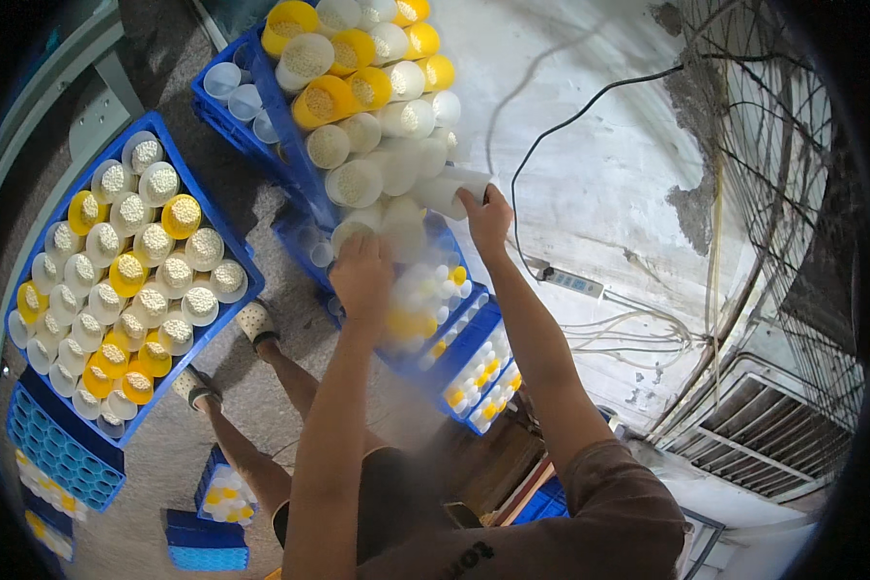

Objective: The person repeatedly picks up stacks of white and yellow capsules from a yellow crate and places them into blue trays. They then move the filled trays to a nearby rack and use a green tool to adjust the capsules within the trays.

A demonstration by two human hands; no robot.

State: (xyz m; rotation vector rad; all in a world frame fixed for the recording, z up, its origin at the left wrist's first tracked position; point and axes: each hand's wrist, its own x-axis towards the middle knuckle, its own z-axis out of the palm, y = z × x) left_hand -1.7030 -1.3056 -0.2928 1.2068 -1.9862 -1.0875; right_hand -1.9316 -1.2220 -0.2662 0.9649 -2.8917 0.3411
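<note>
The person stands over a stack of blue crates [290,145] on the concrete floor [290,290], and both hands are up at the crate that is tipped on its side, full of white and yellow bobbins [377,116] packed end-out. The right hand [485,215] is closed around one white bobbin [449,190] at the lower right edge of this crate; the fingers wrap its end. The left hand [362,274] lies just below the lower edge of the pack, against blurred white bobbins [406,280]; it seems half closed, but I cannot tell what exactly it pinches. To do this well, I think the person should move one bobbin at a time along its own axis, because the neighbours lean on each other and could roll out of the tilted crate. The left hand is best kept flat under the pack as a support. A second filled crate [126,280] lies flat well apart to the left. The feet in slippers [256,324] are near the crates, so a fallen bobbin may land there.
</note>
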